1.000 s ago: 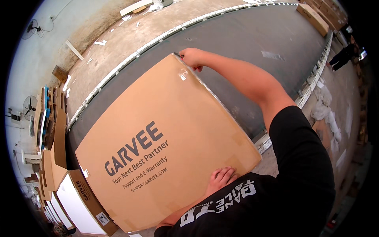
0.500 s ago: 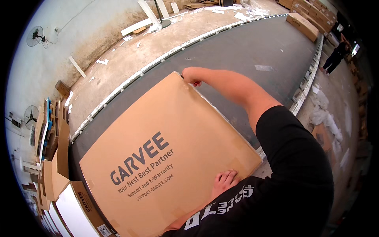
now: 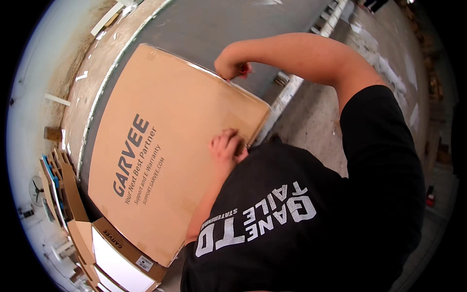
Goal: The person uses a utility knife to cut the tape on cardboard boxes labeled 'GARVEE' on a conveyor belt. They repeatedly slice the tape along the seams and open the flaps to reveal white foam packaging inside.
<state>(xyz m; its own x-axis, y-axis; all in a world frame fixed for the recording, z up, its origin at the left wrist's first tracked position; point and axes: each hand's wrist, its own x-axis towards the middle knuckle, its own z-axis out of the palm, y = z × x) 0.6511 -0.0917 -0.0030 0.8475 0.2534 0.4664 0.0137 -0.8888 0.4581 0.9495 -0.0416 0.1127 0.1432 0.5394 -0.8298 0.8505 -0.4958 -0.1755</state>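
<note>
The left hand [image 3: 225,147] is lying open on the box [image 3: 176,138], best pressing firmly; the right hand [image 3: 232,62] is gripping something red [image 3: 245,69] by the far edge.

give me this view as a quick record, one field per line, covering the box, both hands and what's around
box: large cardboard box, dark printing on top, lying on a grey belt
left hand: resting on the box's top, near the edge by the person
right hand: at the box's edge, fingers curled around a small red item, mostly hidden
clothing: black shirt with white lettering
lower left: another carton beside white panels
upper left: white scraps on the floor
</note>
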